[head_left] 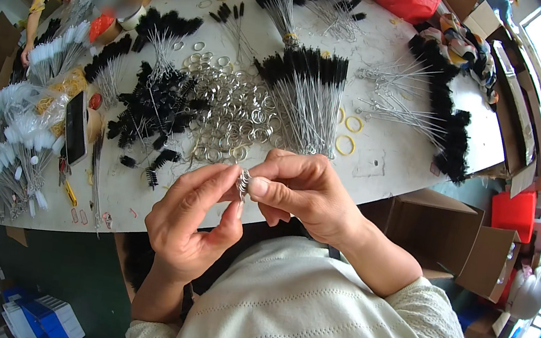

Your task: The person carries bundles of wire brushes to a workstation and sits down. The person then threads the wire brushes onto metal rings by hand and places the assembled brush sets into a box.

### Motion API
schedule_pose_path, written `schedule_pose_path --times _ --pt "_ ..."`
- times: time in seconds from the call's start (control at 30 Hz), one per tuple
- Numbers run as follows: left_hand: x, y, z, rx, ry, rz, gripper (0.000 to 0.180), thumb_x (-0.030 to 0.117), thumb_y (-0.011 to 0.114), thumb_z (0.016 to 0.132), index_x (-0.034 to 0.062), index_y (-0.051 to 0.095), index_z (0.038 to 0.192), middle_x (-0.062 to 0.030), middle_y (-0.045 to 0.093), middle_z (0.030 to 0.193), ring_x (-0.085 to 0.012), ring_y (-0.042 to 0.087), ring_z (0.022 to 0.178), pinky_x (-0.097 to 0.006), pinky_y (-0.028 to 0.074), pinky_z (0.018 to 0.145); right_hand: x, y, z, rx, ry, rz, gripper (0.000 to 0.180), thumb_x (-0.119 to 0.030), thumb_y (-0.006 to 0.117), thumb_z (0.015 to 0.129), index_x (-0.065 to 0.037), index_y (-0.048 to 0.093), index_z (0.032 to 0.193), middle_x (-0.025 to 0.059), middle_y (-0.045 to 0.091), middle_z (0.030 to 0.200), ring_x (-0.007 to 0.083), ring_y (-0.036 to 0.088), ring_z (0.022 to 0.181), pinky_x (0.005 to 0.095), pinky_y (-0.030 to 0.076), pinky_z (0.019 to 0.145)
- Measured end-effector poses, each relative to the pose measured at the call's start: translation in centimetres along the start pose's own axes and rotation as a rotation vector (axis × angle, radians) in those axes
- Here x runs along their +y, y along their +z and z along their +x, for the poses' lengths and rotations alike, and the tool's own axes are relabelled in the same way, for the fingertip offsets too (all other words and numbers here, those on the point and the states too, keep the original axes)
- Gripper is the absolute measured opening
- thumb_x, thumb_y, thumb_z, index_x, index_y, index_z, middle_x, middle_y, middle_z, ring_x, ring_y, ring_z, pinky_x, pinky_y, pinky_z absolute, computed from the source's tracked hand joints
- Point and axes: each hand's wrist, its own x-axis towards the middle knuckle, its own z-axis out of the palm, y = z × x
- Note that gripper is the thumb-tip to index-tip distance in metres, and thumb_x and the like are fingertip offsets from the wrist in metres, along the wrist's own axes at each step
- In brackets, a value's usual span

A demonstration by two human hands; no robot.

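Observation:
A short row of small silver metal rings (242, 183) is held up between my two hands, just over the table's near edge. My left hand (190, 216) pinches it from the left with the fingertips, the thumb bent below. From the right, my right hand (312, 191) closes thumb and index finger on the same rings. Beyond my hands spreads a loose pile of metal rings (234, 106). To its left lies a heap of small black bristle brushes (156, 103). Right behind the rings stands a thick bundle of black-tipped wire brushes (310, 102).
White-tipped brushes (19, 156), a dark phone (76, 128) and a yellow cutter (70, 193) lie at left. More black brushes (445, 117) line the right side, near yellow bands (346, 144). Cardboard boxes (436, 232) stand below right. Another person's arm (32, 28) shows far left.

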Motion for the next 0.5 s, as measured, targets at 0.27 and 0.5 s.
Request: schedule_pose_path --times 0.27,0.5 --pt "-0.6 -1.0 0.2 -0.055 -0.312 -0.244 0.034 -0.010 0.060 0.075 -0.0040 0.062 0.108 -0.0150 0.064 0.099 -0.0168 0.067 0.078 -0.026 0.057 0.071 0.8 -0.9 1.5 -0.063 0.052 -0.077 0.014 -0.012 0.064 0.086 0.002 0.065 0.089 0.0058 0.066 0.079 0.0059 0.056 0.060 0.0189 0.046 0.052" --pt "-0.4 -1.3 0.5 -0.074 -0.262 -0.213 0.032 -0.011 0.059 0.075 -0.0047 0.063 0.107 -0.0147 0.064 0.099 -0.0178 0.067 0.080 -0.026 0.057 0.073 0.1 -0.2 1.0 -0.002 0.009 0.048 0.018 -0.014 0.068 0.084 -0.001 0.059 0.092 0.0044 0.064 0.079 0.0060 0.057 0.058 0.0173 0.041 0.047"
